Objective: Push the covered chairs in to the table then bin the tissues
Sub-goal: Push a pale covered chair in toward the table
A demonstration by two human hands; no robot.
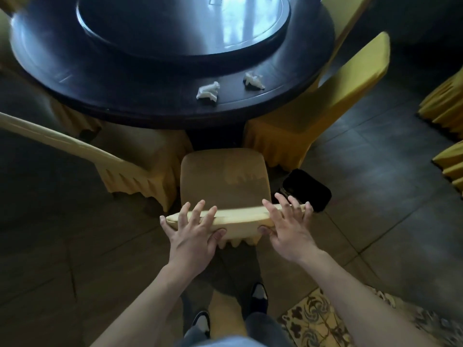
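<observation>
Yellow chair [225, 176], seemingly being pushed in.
Left hand [193, 234] and right hand [290, 229] clasp its back, fingers spread; next, shove toward the table [150, 101] at 12 o'clock.

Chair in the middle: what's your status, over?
Left hand and right hand grip chair back. Seat not yet under table. Two tissues on table. Bin beside chair, not blocking.

One view only: wide-angle, head-worn. It is held above and just short of the round table [125, 96], pointed forward and steeply down. The table's near edge is framed at top; the covered chair [225, 176] before the table is seen close, from overhead.
</observation>
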